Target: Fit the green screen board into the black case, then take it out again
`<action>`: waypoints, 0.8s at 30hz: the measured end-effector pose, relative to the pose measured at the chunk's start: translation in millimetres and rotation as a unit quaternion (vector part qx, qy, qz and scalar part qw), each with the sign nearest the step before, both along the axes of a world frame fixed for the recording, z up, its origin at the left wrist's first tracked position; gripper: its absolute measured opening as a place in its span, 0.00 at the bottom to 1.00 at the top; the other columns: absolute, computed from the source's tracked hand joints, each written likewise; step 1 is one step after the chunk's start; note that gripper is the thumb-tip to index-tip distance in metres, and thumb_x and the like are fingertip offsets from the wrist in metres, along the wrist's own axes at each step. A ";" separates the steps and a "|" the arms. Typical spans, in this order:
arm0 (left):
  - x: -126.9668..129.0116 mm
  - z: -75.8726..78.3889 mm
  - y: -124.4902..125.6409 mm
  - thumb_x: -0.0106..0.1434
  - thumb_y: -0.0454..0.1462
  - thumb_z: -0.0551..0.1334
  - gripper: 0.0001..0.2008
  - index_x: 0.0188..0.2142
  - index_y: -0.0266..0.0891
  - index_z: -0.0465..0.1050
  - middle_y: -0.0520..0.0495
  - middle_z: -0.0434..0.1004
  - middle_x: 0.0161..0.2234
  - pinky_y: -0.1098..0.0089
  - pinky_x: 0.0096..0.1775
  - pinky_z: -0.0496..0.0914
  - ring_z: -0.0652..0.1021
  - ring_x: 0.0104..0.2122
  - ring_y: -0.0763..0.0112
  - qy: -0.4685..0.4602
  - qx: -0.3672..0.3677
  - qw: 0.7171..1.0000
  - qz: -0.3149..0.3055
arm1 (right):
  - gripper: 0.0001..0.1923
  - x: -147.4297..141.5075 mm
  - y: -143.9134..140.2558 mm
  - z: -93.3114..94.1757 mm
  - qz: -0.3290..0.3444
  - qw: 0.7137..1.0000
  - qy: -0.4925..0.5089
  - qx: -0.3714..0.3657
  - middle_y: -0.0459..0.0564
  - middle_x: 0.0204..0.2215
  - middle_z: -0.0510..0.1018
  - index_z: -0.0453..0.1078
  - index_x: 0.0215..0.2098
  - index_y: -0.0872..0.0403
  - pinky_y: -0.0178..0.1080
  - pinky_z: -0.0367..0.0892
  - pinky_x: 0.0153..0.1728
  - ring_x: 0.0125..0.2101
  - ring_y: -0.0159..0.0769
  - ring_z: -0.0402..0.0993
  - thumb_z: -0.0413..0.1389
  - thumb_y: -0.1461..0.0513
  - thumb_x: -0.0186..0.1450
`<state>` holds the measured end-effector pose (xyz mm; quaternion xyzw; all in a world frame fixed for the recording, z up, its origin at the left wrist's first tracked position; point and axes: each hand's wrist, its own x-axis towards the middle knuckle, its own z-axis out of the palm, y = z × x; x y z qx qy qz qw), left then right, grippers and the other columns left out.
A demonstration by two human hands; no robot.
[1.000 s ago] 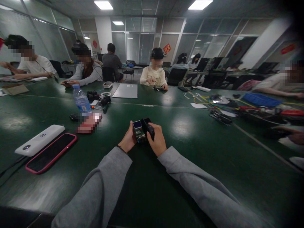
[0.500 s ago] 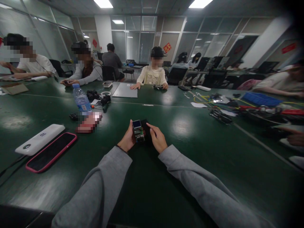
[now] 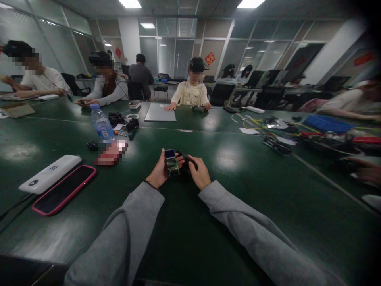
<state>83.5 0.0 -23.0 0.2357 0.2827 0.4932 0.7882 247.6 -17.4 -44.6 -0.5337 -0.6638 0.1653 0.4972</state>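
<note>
One loosely curled left hand [image 3: 158, 173] holds a board [image 3: 172, 163], the closed right hand [image 3: 201, 174] a case [image 3: 185, 163]; tilting could drop the board inside the worktop's [image 3: 238, 178] near edge.

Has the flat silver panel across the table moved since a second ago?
Yes. The flat silver panel has shifted slightly to the right in view, widening its gap from the water bottle, which stands where it did.

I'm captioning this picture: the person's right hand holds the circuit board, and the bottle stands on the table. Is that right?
Not quite: the head view shows the left hand holding the circuit board, not the right hand. The bottle does stand on the table.
</note>
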 end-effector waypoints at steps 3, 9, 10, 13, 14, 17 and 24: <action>-4.3 -1.8 2.6 0.59 0.56 0.51 0.31 0.45 0.31 0.69 0.34 0.74 0.44 0.61 0.43 0.71 0.76 0.43 0.58 -0.023 0.006 1.000 0.013 | 0.20 6.3 6.9 -4.0 -0.041 0.999 0.016 -0.029 0.55 0.42 0.71 0.70 0.46 0.57 0.44 0.61 0.50 0.44 0.38 0.67 0.46 0.56 0.62; -10.1 -2.8 4.0 0.60 0.55 0.50 0.29 0.44 0.31 0.69 0.33 0.73 0.46 0.60 0.45 0.70 0.75 0.45 0.58 -0.059 0.005 0.997 0.041 | 0.23 13.2 9.5 -7.9 -0.109 0.994 -0.018 0.001 0.56 0.39 0.71 0.67 0.46 0.57 0.48 0.62 0.46 0.42 0.41 0.66 0.45 0.51 0.63; -10.4 -2.5 3.8 0.60 0.54 0.50 0.29 0.44 0.31 0.69 0.33 0.73 0.46 0.60 0.45 0.70 0.75 0.46 0.58 -0.063 0.004 0.997 0.042 | 0.26 12.1 7.7 -8.3 -0.114 0.993 -0.039 0.014 0.57 0.40 0.70 0.65 0.49 0.58 0.48 0.62 0.46 0.42 0.42 0.65 0.47 0.49 0.62; -11.0 -1.0 3.0 0.61 0.54 0.50 0.28 0.44 0.31 0.69 0.33 0.73 0.46 0.60 0.45 0.70 0.75 0.46 0.58 -0.070 -0.004 0.997 0.043 | 0.36 6.9 2.1 -9.5 -0.092 0.987 -0.128 0.041 0.60 0.44 0.67 0.59 0.55 0.61 0.49 0.62 0.46 0.45 0.45 0.63 0.55 0.47 0.55; -11.3 -0.6 2.7 0.61 0.54 0.50 0.28 0.44 0.31 0.69 0.33 0.73 0.46 0.60 0.45 0.70 0.75 0.45 0.58 -0.071 -0.008 0.997 0.043 | 0.36 6.6 1.4 -9.7 -0.077 0.985 -0.151 0.045 0.61 0.45 0.67 0.59 0.55 0.61 0.49 0.62 0.46 0.45 0.45 0.64 0.56 0.49 0.55; -12.7 0.1 2.1 0.61 0.54 0.50 0.28 0.44 0.32 0.68 0.33 0.73 0.47 0.60 0.44 0.70 0.75 0.45 0.59 -0.076 -0.010 0.996 0.039 | 0.29 25.5 6.1 -7.7 -0.071 0.981 -0.169 0.066 0.59 0.44 0.68 0.60 0.54 0.59 0.47 0.63 0.46 0.45 0.43 0.65 0.53 0.51 0.59; -14.1 2.6 2.2 0.61 0.53 0.50 0.27 0.44 0.32 0.68 0.34 0.72 0.47 0.62 0.44 0.70 0.75 0.45 0.60 -0.086 -0.018 0.995 0.036 | 0.45 255.3 15.2 -11.2 -0.320 0.894 -0.271 0.158 0.70 0.45 0.66 0.60 0.55 0.66 0.52 0.57 0.48 0.50 0.54 0.60 0.43 0.38 0.58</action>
